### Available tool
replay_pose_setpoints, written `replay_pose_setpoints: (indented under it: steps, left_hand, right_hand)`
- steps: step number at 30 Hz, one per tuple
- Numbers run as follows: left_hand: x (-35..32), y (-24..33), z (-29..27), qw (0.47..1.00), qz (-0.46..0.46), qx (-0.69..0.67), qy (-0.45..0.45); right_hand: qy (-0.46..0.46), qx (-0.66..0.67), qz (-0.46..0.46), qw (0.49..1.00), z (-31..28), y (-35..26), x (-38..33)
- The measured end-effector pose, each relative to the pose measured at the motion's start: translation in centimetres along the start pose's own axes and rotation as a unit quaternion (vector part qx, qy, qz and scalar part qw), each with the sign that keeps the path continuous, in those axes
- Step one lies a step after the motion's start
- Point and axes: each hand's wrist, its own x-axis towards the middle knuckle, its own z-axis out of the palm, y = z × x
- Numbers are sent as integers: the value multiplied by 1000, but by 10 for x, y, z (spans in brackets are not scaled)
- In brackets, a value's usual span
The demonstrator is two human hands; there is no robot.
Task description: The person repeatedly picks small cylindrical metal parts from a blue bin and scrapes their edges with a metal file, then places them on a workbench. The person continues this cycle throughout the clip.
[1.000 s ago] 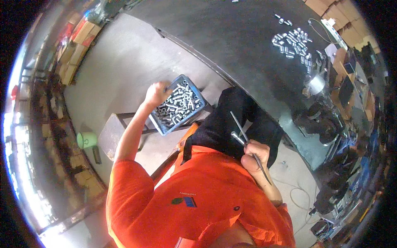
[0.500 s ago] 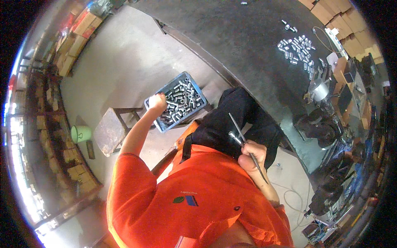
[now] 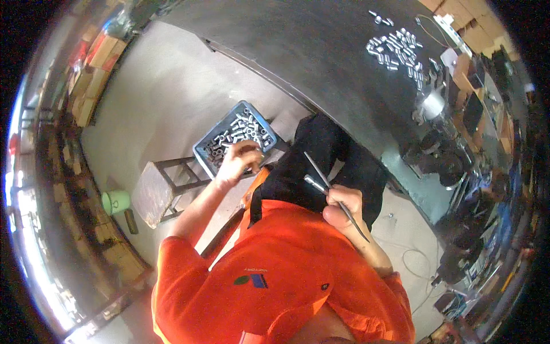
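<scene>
My left hand [image 3: 239,162] is over the near edge of a blue plastic crate [image 3: 202,153]. Its fingers are curled together, and whatever lies between them is too small to make out. Loose shiny metal sleeves [image 3: 243,129] fill the crate. In front of my lap, my right hand [image 3: 345,203] is closed around a thin dark metal rod [image 3: 317,166], which slants out on both sides of the fist. A shiny cylindrical metal sleeve [image 3: 314,183] also sticks out of this hand, beside the rod.
A worn stool [image 3: 154,195] stands left of the crate, near a pale green mug-shaped container [image 3: 116,201]. The dark workbench [image 3: 309,51] carries a pile of metal sleeves [image 3: 395,49] and, at right, a machine with a silver cylinder [image 3: 432,105]. Shelves with cartons [image 3: 91,92] line the left.
My left hand has moved from the crate's left side to its near edge, closer to my lap. My right hand keeps the rod and the sleeve; the sleeve now shows more of its length.
</scene>
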Motion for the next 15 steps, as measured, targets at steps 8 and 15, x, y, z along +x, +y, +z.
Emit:
replay_pose_setpoints:
  steps: [8, 15]
  left_hand:
    - [-18, 12, 76, 906, -103, -359, -198]
    - [-14, 8, 75, 912, -112, -341, -201]
  right_hand:
    - [-19, -25, 27, 999, -8, -8, 3]
    - [-22, -17, 46, 999, -12, -2, 3]
